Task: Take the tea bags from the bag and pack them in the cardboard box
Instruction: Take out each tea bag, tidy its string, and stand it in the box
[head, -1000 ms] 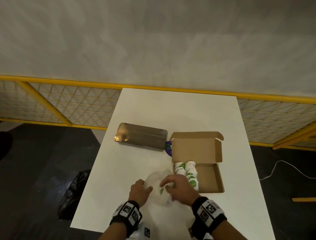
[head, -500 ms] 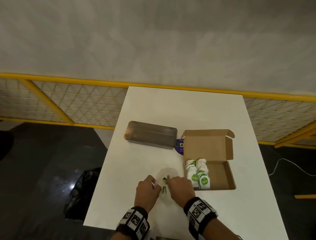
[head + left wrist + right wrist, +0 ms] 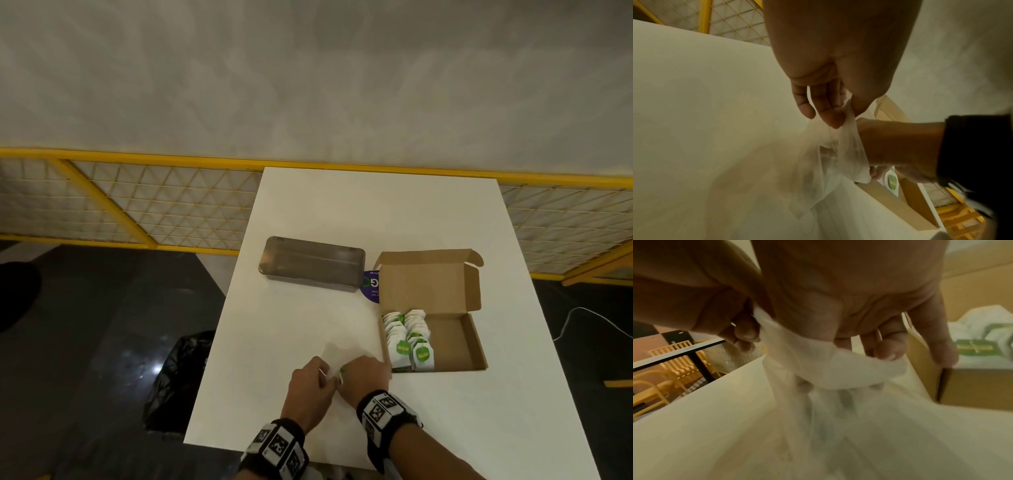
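A thin clear plastic bag (image 3: 337,353) lies on the white table (image 3: 359,212) just left of the open cardboard box (image 3: 455,342). Several white tea bags with green labels (image 3: 409,339) stand in rows in the box's left half. My left hand (image 3: 840,118) pinches the bag's rim between thumb and fingers. My right hand (image 3: 885,352) is at the bag's mouth, its fingers curled round the plastic bag (image 3: 830,369), one finger against the box's near corner (image 3: 972,386). A sliver of green shows between my hands in the head view; the bag's contents are blurred.
A grey lidded tin (image 3: 311,263) lies behind the bag, with a purple round label (image 3: 371,286) between it and the box lid (image 3: 424,277). The table's near edge is close under my wrists. A black sack (image 3: 178,377) sits on the floor at left.
My hands have drawn closer together at the bag's mouth, and the bag has collapsed flatter than a second ago. The box and tin have not moved.
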Motion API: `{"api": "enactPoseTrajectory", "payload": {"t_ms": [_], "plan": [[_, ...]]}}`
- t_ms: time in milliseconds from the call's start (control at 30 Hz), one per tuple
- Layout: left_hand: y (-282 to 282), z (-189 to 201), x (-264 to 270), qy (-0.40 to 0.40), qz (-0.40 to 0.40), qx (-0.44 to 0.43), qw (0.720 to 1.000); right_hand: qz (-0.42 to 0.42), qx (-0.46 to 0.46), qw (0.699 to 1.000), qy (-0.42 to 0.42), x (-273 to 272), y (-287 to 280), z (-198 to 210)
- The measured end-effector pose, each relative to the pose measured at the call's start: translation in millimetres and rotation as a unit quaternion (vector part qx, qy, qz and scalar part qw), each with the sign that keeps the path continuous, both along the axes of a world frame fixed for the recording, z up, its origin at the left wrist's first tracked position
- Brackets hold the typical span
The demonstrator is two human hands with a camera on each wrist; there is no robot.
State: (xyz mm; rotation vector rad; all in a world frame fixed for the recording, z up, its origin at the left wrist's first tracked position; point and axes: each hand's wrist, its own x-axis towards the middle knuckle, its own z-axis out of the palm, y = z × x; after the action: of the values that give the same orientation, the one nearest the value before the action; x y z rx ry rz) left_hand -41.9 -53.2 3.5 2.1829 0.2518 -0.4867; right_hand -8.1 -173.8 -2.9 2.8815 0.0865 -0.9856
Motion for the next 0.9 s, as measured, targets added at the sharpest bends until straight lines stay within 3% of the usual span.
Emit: {"api": "enactPoseTrajectory", "payload": {"t_ms": [167,433,667,900], "plan": [[0.7,-2.2,-2.6,0.015,-0.006,-0.008,1.000,-0.062,-0.009,0.998,0.032,-5.4,3.0,-6.4],[-0.9,-1.6,-2.8,0.011,-0.020,0.005,1.000,-0.051,-0.020,0.995,0.085,-5.7,3.0,-14.7],[-0.1,2.9,5.8,-0.016,0.001,0.056,0.998,-0.152,0.147,0.977,-0.012,-2.4,-9.7,-13.6],[4.6,6.8,14.6,-0.021,0.044,0.088,0.995,-0.227,0.305,0.920,-0.090,-0.7,-24.8,4.3]]}}
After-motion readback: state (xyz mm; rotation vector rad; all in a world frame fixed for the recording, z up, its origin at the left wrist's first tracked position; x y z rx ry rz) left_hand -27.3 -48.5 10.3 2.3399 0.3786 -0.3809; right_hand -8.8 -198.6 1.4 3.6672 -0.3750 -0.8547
